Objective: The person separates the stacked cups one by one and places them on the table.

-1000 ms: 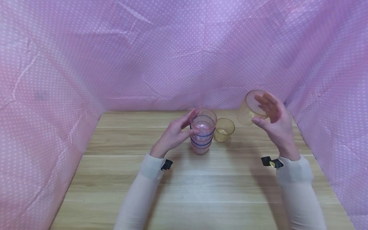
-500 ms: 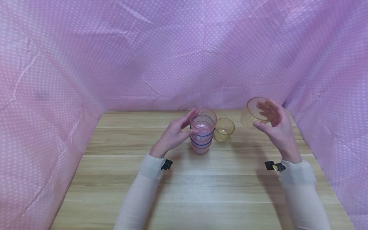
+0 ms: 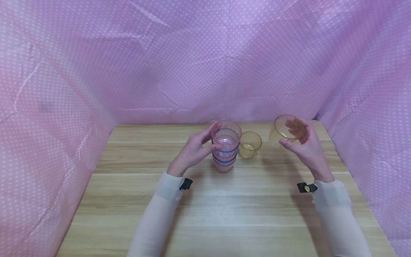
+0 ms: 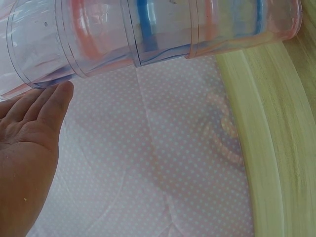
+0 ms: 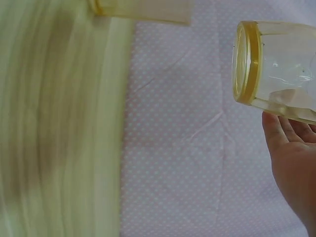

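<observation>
My left hand [image 3: 196,150] grips a tall stack of nested clear cups, pink and blue-rimmed [image 3: 226,155], near the top between thumb and fingers. The stack stands upright on the table; its joined walls [image 4: 163,29] fill the top of the left wrist view. Just right of it stands a yellow transparent cup [image 3: 250,146], mouth up. In the air farther right, my right hand [image 3: 311,153] holds another yellow cup [image 3: 277,135] round its side, thumb in front and fingers behind. That cup's thick yellow base [image 5: 254,61] faces the table in the right wrist view.
The wood-grain table [image 3: 218,214] reaches toward the front. Pink polka-dot cloth [image 3: 205,64] rises behind the table's back edge and along both sides. Black straps [image 3: 306,187] sit at both wrists.
My right hand has lowered the yellow cup toward the table, shifting slightly to the right. The left hand, the stack and the standing yellow cup have stayed in place.
</observation>
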A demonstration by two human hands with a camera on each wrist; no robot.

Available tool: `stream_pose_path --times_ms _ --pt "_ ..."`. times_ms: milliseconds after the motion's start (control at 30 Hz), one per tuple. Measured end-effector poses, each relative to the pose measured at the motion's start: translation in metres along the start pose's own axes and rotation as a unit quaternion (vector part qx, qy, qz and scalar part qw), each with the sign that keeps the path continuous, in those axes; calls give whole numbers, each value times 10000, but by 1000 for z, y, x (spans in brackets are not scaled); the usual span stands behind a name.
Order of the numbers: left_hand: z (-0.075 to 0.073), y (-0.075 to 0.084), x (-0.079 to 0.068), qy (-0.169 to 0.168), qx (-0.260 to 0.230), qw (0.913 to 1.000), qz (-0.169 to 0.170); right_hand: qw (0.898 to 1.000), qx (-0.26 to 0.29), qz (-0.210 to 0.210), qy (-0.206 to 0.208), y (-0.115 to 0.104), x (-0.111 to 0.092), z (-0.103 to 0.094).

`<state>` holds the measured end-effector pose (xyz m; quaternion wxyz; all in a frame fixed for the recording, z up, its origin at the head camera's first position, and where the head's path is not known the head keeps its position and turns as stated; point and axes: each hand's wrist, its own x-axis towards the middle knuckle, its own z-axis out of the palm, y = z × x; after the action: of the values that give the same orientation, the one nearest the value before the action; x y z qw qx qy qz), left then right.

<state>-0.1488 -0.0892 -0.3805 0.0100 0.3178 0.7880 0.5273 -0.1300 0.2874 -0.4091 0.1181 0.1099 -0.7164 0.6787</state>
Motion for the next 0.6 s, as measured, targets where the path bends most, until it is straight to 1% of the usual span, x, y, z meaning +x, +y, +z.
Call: stream_pose_path --times_ms 133,300,467,600 --pt "0 0 0 -4 -79 10000 17 9991 -275 310 -46 7 0 -2" --pt "0 0 0 -4 -98 10000 16 9964 -616 555 -196 16 -1 -4" --pt "0 0 0 -11 -101 9999 46 9904 -1061 811 -343 24 -3 -4" --pt "0 1 0 16 -129 9999 -89 9844 -1332 1048 -466 28 -5 -5"
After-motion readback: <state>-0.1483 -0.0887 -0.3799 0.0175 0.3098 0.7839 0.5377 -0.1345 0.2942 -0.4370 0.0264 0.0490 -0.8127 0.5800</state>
